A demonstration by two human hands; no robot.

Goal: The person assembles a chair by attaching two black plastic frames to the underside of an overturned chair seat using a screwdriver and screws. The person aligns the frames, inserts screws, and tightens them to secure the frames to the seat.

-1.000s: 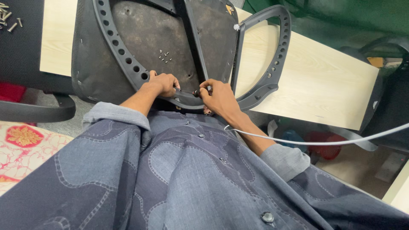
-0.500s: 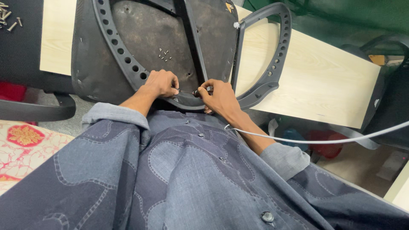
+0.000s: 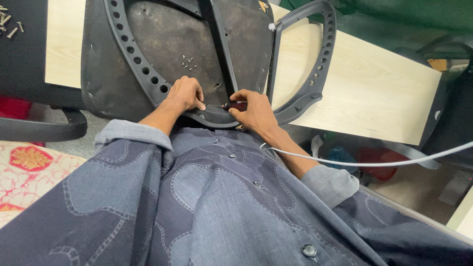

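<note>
An upturned black chair seat (image 3: 162, 39) lies on a pale wooden table (image 3: 374, 93), its grey perforated plastic frame (image 3: 133, 49) facing up. My left hand (image 3: 185, 93) presses on the frame's near curved edge, fingers bent. My right hand (image 3: 249, 109) grips a small dark red-handled tool (image 3: 235, 105), held sideways against the same edge. Several small screws (image 3: 188, 62) lie loose on the seat's underside. A grey armrest loop (image 3: 320, 59) sticks out to the right of the seat.
More screws (image 3: 10, 27) lie on a black surface at the far left. A white cable (image 3: 374, 161) runs across my right forearm. A black chair part (image 3: 44, 129) and a patterned red-and-white cloth (image 3: 29, 167) are at the left. Red and blue items (image 3: 374, 160) sit under the table.
Both hands stay at the frame's near edge. My right hand has shifted slightly and the tool's dark red handle shows more between the hands.
</note>
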